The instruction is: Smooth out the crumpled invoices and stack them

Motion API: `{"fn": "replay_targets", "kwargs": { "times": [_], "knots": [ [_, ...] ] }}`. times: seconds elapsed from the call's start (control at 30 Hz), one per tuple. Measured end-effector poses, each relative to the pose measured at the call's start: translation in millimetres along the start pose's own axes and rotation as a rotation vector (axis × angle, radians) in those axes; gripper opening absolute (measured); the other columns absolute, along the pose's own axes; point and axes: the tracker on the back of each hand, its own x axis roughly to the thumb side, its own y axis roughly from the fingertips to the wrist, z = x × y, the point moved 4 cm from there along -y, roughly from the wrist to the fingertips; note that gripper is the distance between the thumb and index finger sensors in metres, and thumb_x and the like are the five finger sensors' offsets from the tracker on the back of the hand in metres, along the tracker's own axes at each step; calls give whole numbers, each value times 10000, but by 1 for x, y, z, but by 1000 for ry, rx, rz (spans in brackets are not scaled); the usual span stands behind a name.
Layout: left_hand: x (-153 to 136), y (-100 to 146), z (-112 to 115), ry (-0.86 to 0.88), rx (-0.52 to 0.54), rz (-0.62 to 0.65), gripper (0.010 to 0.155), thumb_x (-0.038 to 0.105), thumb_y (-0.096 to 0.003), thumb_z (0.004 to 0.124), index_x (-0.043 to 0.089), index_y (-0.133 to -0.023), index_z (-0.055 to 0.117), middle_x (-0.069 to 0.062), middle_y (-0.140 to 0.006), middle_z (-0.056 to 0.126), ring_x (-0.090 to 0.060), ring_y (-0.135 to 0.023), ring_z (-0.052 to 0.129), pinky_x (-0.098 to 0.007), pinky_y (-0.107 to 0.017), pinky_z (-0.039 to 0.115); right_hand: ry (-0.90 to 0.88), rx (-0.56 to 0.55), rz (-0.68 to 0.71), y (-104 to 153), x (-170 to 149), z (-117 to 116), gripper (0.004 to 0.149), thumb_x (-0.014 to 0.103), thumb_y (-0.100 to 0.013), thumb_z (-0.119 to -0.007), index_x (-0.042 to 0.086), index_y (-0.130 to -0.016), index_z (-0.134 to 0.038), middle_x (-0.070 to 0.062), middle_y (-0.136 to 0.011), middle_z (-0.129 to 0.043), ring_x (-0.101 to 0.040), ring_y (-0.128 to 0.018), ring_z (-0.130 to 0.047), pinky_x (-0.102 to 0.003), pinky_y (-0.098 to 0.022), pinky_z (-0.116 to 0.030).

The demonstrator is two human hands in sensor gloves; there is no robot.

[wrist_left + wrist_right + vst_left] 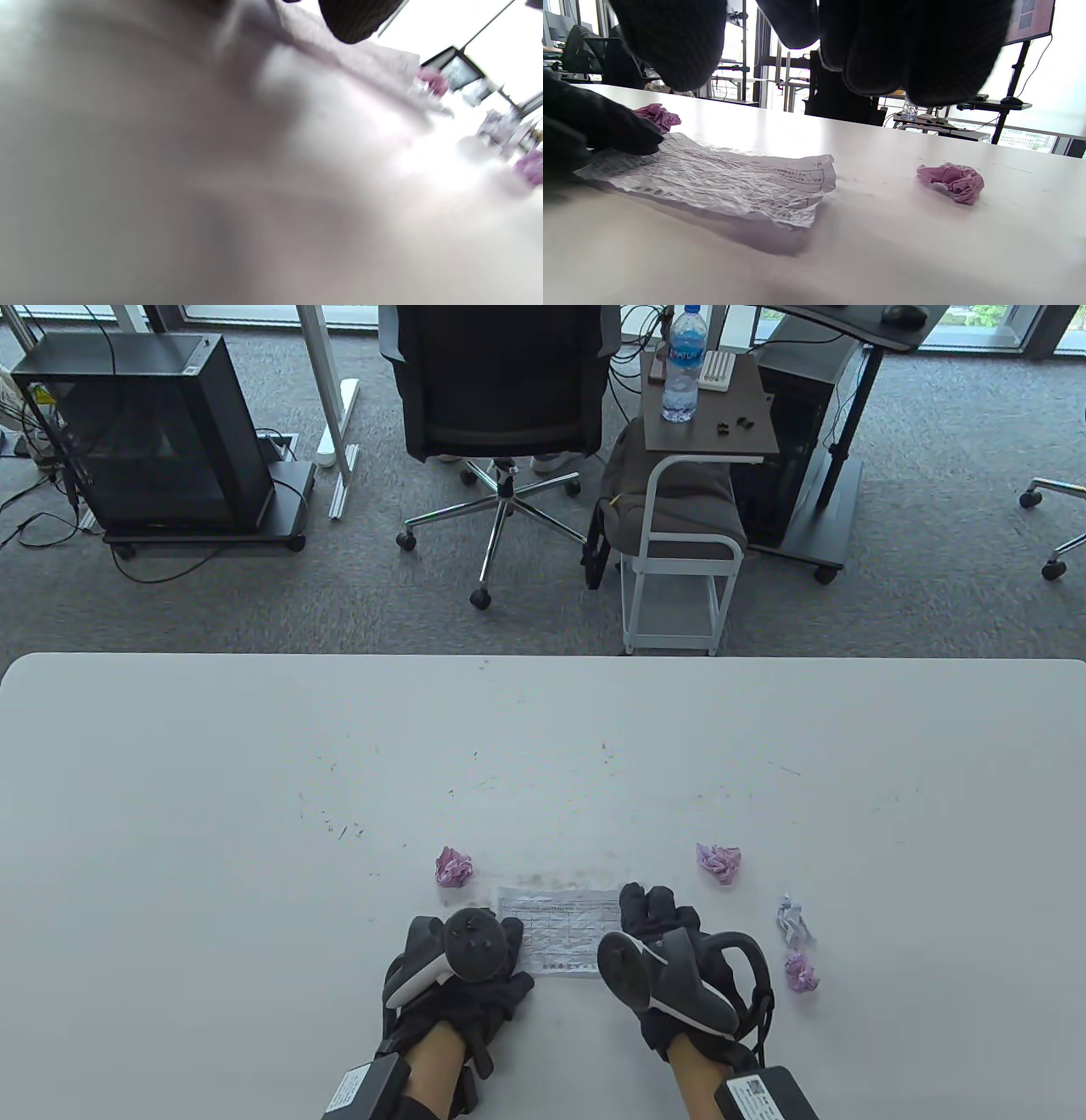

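Nearest the camera in the table view: two black-gloved hands, left hand and right hand, set at either end of a white, creased printed invoice sheet lying at the near middle of the pale grey table. Left hand pressing down on the sheet's left end, fingers seemingly laid flat rather than curled round anything, though the tracker hides most of them. Right hand's fingers hanging just above the table at the sheet's right end, loosely bent, holding nothing; contact with the paper not visible in the right wrist view.

Still wrinkled, the sheet's right edge lifting clear of the table. Four crumpled balls waiting: a purple paper ball just beyond the sheet's far left corner, another purple crumpled ball to the far right, a small white-and-blue crumpled wad further right, and a small purple wad nearer than that.

Likely risks: tearing along a crease if stroked hard against the pinned end; sliding or rotating if the left hand's pressure eases; springing back up at the raised edge, leaving an uneven base for the stack; knocking the nearby balls away with a wide sweep.
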Motion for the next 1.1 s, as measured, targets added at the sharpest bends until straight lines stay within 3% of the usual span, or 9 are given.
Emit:
{"fn": "replay_targets", "kwargs": {
  "times": [0.13, 0.23, 0.4, 0.57, 0.63, 0.77, 0.87, 1.0, 1.1],
  "knots": [
    [-11, 14, -22, 104, 126, 48, 676, 354, -614, 677, 78, -1140, 353, -225, -1087, 108, -575, -990, 227, -623, -675, 394, -30, 30, 3, 34, 4, 16, 817, 568, -486, -766, 128, -1069, -400, -325, -1063, -478, -500, -836, -690, -573, -502, -781],
    [-25, 25, -34, 123, 255, 3, 749, 365, -611, 690, 106, -1121, 206, -206, -1058, 13, -567, -996, 270, -640, -677, 437, -54, 60, 8, 53, 5, 16, 859, 580, -489, -756, 126, -1080, -329, -352, -1087, -365, -559, -874, -595, -630, -536, -718],
    [-47, 26, -44, 34, 259, -170, 766, 340, -606, 705, 136, -1104, 160, -206, -1047, 2, -589, -976, 278, -631, -670, 435, -21, 58, 12, 63, 2, 8, 855, 591, -489, -749, 133, -1080, -335, -353, -1089, -350, -574, -889, -556, -655, -547, -693],
    [-43, 3, -60, -101, 223, -195, 733, 282, -611, 674, 262, -1058, 93, -169, -1037, -38, -583, -984, 288, -644, -671, 438, -69, 121, 36, 63, 2, -10, 843, 577, -493, -752, 128, -1074, -337, -350, -1083, -337, -565, -890, -545, -651, -553, -684],
    [-42, -10, -64, -160, 213, -198, 713, 257, -610, 649, 302, -1033, 77, -150, -1026, -58, -568, -990, 307, -643, -670, 449, -69, 98, 61, 63, 5, -9, 838, 572, -493, -759, 125, -1072, -353, -354, -1079, -349, -566, -883, -560, -647, -538, -709],
    [-44, -29, -66, -187, 203, -218, 686, 239, -603, 651, 317, -1040, 128, -124, -1036, -43, -564, -989, 335, -642, -664, 467, -80, 127, 119, 63, 14, -12, 843, 573, -496, -758, 125, -1075, -341, -355, -1081, -340, -570, -887, -548, -654, -542, -700],
    [-41, -36, -64, -253, 191, -217, 642, 232, -595, 668, 276, -1079, 249, -111, -1055, 4, -504, -950, 436, -580, -638, 520, -80, 99, 134, 60, 15, -9, 839, 573, -496, -758, 123, -1073, -347, -353, -1080, -346, -567, -888, -548, -658, -543, -694],
    [-40, -32, -62, -317, 172, -240, 549, 212, -584, 698, 172, -1092, 493, -153, -1104, 307, -401, -909, 518, -506, -600, 575, -104, 107, 131, 59, 11, -11, 833, 571, -501, -758, 121, -1072, -352, -351, -1078, -361, -567, -886, -548, -656, -550, -685],
    [-40, -23, -57, -268, 128, -241, 517, 193, -582, 707, 143, -1072, 550, -196, -1077, 375, -383, -866, 561, -492, -575, 585, -115, 91, 126, 59, 8, -8, 833, 569, -500, -762, 121, -1071, -356, -346, -1077, -379, -563, -887, -554, -658, -552, -682]
  ]
}}
